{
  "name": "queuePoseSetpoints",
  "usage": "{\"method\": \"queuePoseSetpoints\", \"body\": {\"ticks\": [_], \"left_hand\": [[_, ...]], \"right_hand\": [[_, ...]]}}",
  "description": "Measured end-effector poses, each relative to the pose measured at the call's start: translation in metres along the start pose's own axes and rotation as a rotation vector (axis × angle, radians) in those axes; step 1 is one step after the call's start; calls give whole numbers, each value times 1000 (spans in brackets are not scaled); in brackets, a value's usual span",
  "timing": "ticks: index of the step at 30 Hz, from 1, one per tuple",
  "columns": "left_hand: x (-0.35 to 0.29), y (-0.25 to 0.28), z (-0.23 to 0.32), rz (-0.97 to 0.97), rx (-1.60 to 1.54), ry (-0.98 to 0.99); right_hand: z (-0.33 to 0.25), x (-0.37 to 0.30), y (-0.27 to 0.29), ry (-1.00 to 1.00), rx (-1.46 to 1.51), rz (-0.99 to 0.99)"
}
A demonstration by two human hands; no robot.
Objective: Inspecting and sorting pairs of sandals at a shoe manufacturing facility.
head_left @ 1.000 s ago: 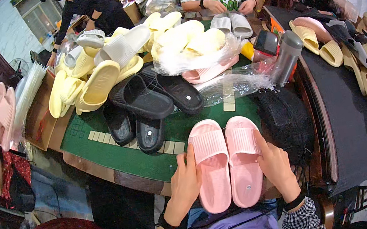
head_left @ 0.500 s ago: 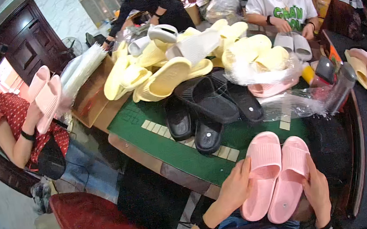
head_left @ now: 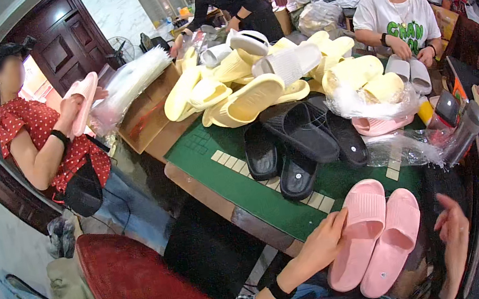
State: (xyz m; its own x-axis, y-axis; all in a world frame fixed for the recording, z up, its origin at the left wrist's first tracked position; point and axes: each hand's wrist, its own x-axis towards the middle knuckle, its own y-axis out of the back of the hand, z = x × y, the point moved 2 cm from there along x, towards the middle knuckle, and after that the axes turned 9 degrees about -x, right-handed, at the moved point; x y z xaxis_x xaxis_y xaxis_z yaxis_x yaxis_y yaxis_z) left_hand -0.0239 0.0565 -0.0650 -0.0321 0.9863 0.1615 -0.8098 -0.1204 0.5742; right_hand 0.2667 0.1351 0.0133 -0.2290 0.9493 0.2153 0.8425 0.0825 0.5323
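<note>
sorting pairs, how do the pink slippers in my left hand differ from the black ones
The pink slippers sit side by side; the black slippers overlap in a pile. Your left hand holds the pink slippers, while the black slippers rest on the green tabletop. Both are backless with broad straps.

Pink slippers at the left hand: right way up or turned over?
Right way up: the pink slippers show their straps and insoles, with the left hand gripping their left side.
</note>
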Motion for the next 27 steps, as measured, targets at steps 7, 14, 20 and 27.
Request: {"method": "queuePoseSetpoints", "body": {"ticks": [7,14,20,27], "left_hand": [[-11,5,-2,41,50,3],[-2,2,6,42,-21,-292],[-4,39,23,61,99,-181],[10,12,38,-19,21,-66]], "right_hand": [[-128,46,3,54,263,-354],[-119,35,12,183,97,-269],[-116,10,54,170,85,160],[-84,-78,115,-173,-317,489]]}}
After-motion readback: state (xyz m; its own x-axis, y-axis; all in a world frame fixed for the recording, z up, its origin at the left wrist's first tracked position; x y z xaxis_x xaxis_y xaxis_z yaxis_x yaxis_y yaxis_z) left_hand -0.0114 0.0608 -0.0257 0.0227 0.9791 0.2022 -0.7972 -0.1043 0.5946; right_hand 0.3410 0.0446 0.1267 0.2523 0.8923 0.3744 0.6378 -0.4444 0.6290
